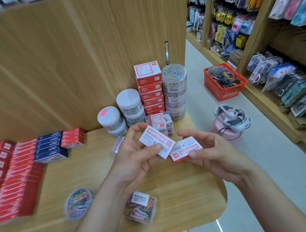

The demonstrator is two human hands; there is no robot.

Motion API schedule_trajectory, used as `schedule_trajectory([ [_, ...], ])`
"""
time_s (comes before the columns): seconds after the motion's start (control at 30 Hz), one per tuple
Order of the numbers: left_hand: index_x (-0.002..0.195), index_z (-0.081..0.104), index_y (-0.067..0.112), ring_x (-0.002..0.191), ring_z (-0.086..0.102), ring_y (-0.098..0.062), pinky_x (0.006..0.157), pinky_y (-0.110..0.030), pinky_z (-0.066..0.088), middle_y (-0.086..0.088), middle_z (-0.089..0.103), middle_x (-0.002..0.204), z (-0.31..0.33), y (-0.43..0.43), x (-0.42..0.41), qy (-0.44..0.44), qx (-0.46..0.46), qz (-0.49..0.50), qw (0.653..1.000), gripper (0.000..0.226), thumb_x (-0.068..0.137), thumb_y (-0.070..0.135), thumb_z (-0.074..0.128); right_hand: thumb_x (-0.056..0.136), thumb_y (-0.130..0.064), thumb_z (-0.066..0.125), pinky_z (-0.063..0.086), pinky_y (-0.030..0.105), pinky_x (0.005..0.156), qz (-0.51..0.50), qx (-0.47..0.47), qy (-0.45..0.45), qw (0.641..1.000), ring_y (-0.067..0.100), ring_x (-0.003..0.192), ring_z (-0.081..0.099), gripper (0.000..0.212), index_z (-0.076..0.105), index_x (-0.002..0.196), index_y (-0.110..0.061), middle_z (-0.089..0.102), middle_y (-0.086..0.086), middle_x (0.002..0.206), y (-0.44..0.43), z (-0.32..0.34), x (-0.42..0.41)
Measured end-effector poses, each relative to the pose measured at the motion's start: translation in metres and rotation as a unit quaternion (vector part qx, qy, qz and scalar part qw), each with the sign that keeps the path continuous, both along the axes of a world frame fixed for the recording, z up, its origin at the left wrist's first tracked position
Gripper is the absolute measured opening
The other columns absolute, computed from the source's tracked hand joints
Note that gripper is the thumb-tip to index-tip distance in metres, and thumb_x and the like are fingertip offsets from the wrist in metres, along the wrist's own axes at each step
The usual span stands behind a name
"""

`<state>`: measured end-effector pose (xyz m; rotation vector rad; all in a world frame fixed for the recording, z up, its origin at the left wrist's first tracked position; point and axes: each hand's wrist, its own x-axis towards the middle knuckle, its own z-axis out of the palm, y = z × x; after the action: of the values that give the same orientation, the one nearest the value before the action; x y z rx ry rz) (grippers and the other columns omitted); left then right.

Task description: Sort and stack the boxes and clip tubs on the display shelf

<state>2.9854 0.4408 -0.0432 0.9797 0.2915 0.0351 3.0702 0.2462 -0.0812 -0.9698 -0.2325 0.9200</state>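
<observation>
My left hand (pixel 133 154) grips a small white and red box (pixel 156 142) above the wooden shelf top (pixel 188 188). My right hand (pixel 210 150) holds a second small red and white box (pixel 185 148), whose corner touches the first. Behind them rises a stack of red boxes (pixel 150 88) beside a stack of clear clip tubs (pixel 174 90). White-lidded tubs (pixel 128 103) stand left of the red stack. A clear round tub of coloured clips (pixel 78 202) and a clear square box of clips (pixel 141 207) lie near the front edge.
Rows of red boxes (pixel 11 176) and blue boxes (pixel 50 147) fill the shelf's left side. A red basket (pixel 225 82) and a pink stool carrying a headset (pixel 230 122) stand on the aisle floor. Stocked shelves (pixel 279 65) line the right.
</observation>
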Motion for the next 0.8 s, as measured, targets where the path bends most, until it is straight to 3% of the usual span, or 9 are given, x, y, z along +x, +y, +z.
schedule_trajectory([
  [0.13, 0.106, 0.053, 0.014, 0.076, 0.070, -0.027, 0.060, -0.034, 0.059, -0.017, 0.068, 0.091, 0.002, 0.001, -0.001, 0.013, 0.038, 0.074, 0.996, 0.052, 0.064, -0.013, 0.068, 0.053, 0.006, 0.085, 0.056, 0.026, 0.072, -0.048, -0.016, -0.032, 0.998, 0.027, 0.087, 0.069, 0.061, 0.067, 0.111, -0.003, 0.066, 0.021, 0.106, 0.007, 0.002, -0.004],
  [0.23, 0.108, 0.056, 0.020, 0.078, 0.069, -0.022, 0.066, -0.033, 0.059, -0.008, 0.071, 0.085, 0.005, 0.002, -0.004, -0.004, 0.144, 0.122, 0.982, 0.051, 0.068, -0.011, 0.067, 0.043, -0.013, 0.096, 0.056, 0.026, 0.075, -0.085, -0.024, -0.073, 0.993, 0.025, 0.088, 0.069, 0.064, 0.072, 0.102, -0.010, 0.070, 0.016, 0.104, 0.011, 0.003, -0.007],
  [0.37, 0.103, 0.068, 0.021, 0.092, 0.068, -0.010, 0.078, -0.022, 0.049, 0.002, 0.074, 0.096, 0.012, 0.003, -0.007, -0.100, 0.408, 0.062, 0.905, 0.040, 0.081, -0.013, 0.064, 0.041, -0.026, 0.097, 0.056, 0.026, 0.067, -0.111, -0.032, -0.085, 0.990, 0.030, 0.080, 0.071, 0.067, 0.072, 0.101, -0.011, 0.071, 0.018, 0.101, 0.013, 0.008, -0.010],
  [0.47, 0.090, 0.077, 0.022, 0.109, 0.063, -0.010, 0.091, -0.025, 0.048, 0.008, 0.072, 0.105, 0.009, 0.001, -0.009, -0.153, 0.491, 0.066, 0.855, 0.035, 0.078, -0.010, 0.068, 0.047, -0.018, 0.095, 0.056, 0.027, 0.069, -0.130, -0.030, -0.105, 0.986, 0.031, 0.079, 0.070, 0.063, 0.066, 0.103, -0.009, 0.070, 0.017, 0.101, 0.015, 0.013, -0.014],
  [0.53, 0.088, 0.078, 0.023, 0.119, 0.058, -0.014, 0.097, -0.027, 0.046, 0.009, 0.067, 0.118, 0.006, -0.002, -0.011, -0.173, 0.492, 0.083, 0.849, 0.041, 0.073, -0.014, 0.067, 0.057, -0.004, 0.085, 0.056, 0.030, 0.072, -0.148, -0.038, -0.107, 0.982, 0.031, 0.080, 0.069, 0.050, 0.063, 0.101, -0.010, 0.070, 0.015, 0.098, 0.016, 0.016, -0.017],
  [0.63, 0.081, 0.079, 0.024, 0.120, 0.057, -0.009, 0.096, -0.026, 0.048, 0.013, 0.060, 0.131, 0.008, -0.005, -0.011, -0.155, 0.379, 0.078, 0.909, 0.044, 0.069, -0.016, 0.067, 0.069, 0.010, 0.070, 0.054, 0.035, 0.078, -0.173, -0.053, -0.114, 0.977, 0.026, 0.080, 0.068, 0.038, 0.063, 0.099, -0.013, 0.071, 0.010, 0.092, 0.021, 0.018, -0.020],
  [0.7, 0.076, 0.080, 0.021, 0.115, 0.061, -0.007, 0.088, -0.023, 0.051, 0.013, 0.065, 0.124, 0.011, -0.006, -0.011, -0.130, 0.293, 0.064, 0.945, 0.033, 0.064, -0.009, 0.073, 0.077, 0.014, 0.064, 0.052, 0.034, 0.077, -0.196, -0.065, -0.112, 0.972, 0.025, 0.081, 0.067, 0.035, 0.066, 0.098, -0.014, 0.071, 0.009, 0.092, 0.021, 0.016, -0.020],
  [0.8, 0.073, 0.079, 0.017, 0.104, 0.067, -0.010, 0.078, -0.017, 0.050, 0.006, 0.071, 0.113, 0.013, -0.005, -0.012, -0.100, 0.261, 0.070, 0.958, 0.030, 0.067, -0.011, 0.072, 0.070, 0.002, 0.075, 0.053, 0.029, 0.078, -0.181, -0.088, -0.146, 0.969, 0.023, 0.085, 0.067, 0.035, 0.071, 0.100, -0.016, 0.073, 0.008, 0.095, 0.020, 0.016, -0.018],
])
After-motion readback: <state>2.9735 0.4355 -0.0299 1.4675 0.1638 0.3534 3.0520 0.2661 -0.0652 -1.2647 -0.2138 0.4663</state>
